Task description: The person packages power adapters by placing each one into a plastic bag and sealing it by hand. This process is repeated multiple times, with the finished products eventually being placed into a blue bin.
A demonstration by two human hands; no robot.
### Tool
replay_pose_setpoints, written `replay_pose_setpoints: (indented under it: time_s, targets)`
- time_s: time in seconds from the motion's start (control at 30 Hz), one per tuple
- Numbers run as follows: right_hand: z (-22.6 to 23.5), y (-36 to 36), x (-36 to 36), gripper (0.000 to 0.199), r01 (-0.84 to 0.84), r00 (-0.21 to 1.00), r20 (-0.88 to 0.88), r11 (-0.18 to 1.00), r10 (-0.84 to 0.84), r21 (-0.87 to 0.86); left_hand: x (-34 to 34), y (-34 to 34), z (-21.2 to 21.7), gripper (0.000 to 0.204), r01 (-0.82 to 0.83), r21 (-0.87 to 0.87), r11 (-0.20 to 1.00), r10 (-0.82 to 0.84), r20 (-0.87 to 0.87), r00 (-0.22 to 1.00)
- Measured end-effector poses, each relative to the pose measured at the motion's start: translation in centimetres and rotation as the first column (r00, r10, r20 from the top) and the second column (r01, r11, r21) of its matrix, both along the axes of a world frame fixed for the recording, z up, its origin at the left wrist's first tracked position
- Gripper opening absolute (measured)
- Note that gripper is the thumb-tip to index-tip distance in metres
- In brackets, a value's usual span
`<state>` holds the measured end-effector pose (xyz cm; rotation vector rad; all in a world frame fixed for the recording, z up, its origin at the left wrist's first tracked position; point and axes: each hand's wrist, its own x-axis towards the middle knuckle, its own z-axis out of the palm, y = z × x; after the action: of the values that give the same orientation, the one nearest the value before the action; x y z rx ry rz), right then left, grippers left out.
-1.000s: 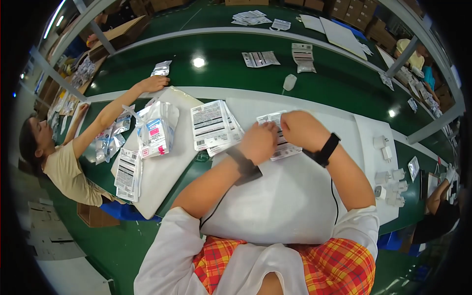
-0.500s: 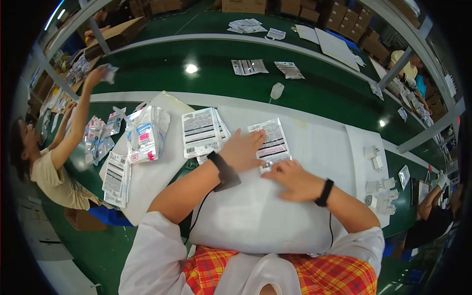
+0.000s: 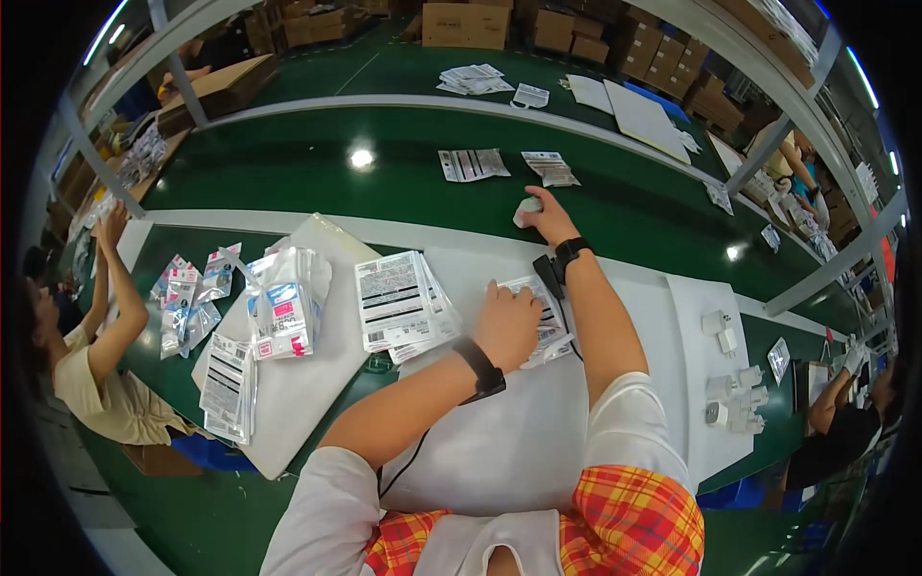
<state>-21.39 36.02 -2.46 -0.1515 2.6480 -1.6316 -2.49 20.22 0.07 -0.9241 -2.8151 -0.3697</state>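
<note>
My left hand (image 3: 509, 324) lies fairly flat with its fingers spread, pressing on a white printed pouch (image 3: 549, 331) on the white work mat (image 3: 461, 432). Stretched out beyond it over the green belt, my right hand (image 3: 550, 221) has its thumb and fingers closed around a small white rounded block (image 3: 525, 210); its exact kind is unclear. A fanned stack of white printed pouches (image 3: 396, 302) rests left of my left hand. Both wrists wear black bands with a cord running from them.
Filled clear-and-white pouches (image 3: 288, 312) and more printed pouches (image 3: 228, 389) lie at the left. White plug adapters (image 3: 735, 398) stand on the mat's right side. Two pouches (image 3: 474, 165) lie on the belt. Metal frame bars (image 3: 759, 149) rise around; co-workers sit left and right.
My right hand has left the printed pouch and reached forward to the white block on the belt, taking hold of it. My left hand has shifted onto the middle of the pouch.
</note>
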Motion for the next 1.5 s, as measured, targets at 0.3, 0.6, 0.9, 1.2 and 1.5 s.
replay_pose_setpoints:
  time_s: [0.3,0.6,0.9,1.2,1.5]
  targets:
    - [5.6,2.2,14.1,0.047,-0.026,0.992,0.094,0.848,0.089,-0.530,-0.5,-1.3,-0.6,0.046,0.095,0.016,0.995,-0.096,0.231,0.968]
    - [5.1,0.6,26.4,0.063,-0.085,0.829,-0.380,0.764,0.410,0.640,-1.9,-1.8,-1.9,0.054,0.117,0.279,0.953,-0.229,0.411,0.882]
    - [4.3,0.2,22.9,0.052,-0.062,0.996,-0.049,0.958,0.079,0.280,1.4,-1.1,0.4,0.058,-0.024,0.030,0.999,0.017,0.211,0.977]
    - [7.5,0.8,20.4,0.018,-0.013,0.970,0.230,0.962,0.079,-0.274,-2.9,-3.4,2.1,0.065,-0.056,0.532,0.845,-0.288,0.540,0.791]
    - [10.0,3.0,23.4,0.021,0.079,0.965,0.226,0.671,0.134,-0.737,0.0,-2.0,0.7,0.028,-0.297,0.809,0.507,-0.363,0.513,0.778]
